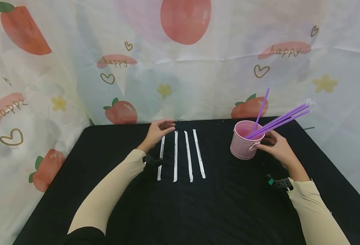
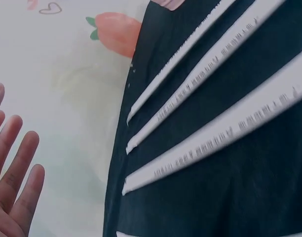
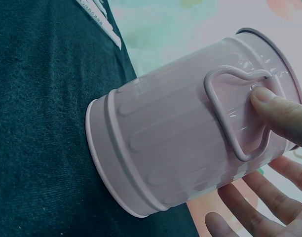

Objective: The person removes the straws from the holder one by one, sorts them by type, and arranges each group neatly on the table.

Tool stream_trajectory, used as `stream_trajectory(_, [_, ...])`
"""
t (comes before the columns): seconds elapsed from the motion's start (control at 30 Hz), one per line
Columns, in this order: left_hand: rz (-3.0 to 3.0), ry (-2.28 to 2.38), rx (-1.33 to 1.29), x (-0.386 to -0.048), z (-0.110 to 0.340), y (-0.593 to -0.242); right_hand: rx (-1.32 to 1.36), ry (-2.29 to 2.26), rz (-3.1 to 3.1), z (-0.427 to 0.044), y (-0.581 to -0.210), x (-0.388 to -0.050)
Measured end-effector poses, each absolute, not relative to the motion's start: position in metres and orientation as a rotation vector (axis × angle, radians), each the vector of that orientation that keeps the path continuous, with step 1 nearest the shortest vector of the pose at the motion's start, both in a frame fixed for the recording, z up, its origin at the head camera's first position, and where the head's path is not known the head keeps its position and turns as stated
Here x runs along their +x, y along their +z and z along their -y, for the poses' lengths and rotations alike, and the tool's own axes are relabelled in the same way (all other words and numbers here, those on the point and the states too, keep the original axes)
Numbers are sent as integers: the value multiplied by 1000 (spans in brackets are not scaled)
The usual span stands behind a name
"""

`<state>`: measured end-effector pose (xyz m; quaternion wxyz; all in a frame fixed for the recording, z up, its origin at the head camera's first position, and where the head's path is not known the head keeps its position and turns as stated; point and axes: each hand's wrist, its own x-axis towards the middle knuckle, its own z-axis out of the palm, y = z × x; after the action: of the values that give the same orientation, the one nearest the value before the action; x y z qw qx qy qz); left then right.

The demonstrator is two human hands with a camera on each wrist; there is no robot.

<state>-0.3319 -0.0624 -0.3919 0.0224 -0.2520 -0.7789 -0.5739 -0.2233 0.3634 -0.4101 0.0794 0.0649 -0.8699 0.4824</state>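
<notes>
Several slim white paper packets [image 1: 175,156] with dark print lie side by side on the black cloth. My left hand [image 1: 160,132] hovers at their far ends, its fingers extended and holding nothing. Those fingers [image 2: 22,173] appear spread at the left wrist view's edge. My right hand [image 1: 275,148] grips a pink metal bucket [image 1: 241,147] from its right side, with the thumb [image 3: 269,98] on the wall inside the looped handle [image 3: 222,123]. Behind the bucket, the other fingers are partly hidden. Several purple sticks [image 1: 278,121], like straws, lean out of the bucket; their lower ends are hidden.
A black cloth [image 1: 180,211] covers the table. Behind and to the left hangs a pale curtain [image 1: 198,85] printed with fruit, hearts and flowers. Clear wrapping [image 1: 310,102] covers the upper ends of some sticks, which jut out to the right.
</notes>
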Motion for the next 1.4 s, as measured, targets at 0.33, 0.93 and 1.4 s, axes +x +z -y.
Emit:
stream_trajectory(0.33, [2400, -1769, -835, -343, 30, -394, 222, 1455, 2580, -364, -411, -224])
stream_trajectory(0.93, [2378, -1854, -942, -341, -21, -384, 223, 1448, 2580, -365, -412, -225])
stream_trajectory(1.4, [2378, -1898, -1046, -316, -53, -348, 212, 1425, 2591, -367, -414, -226])
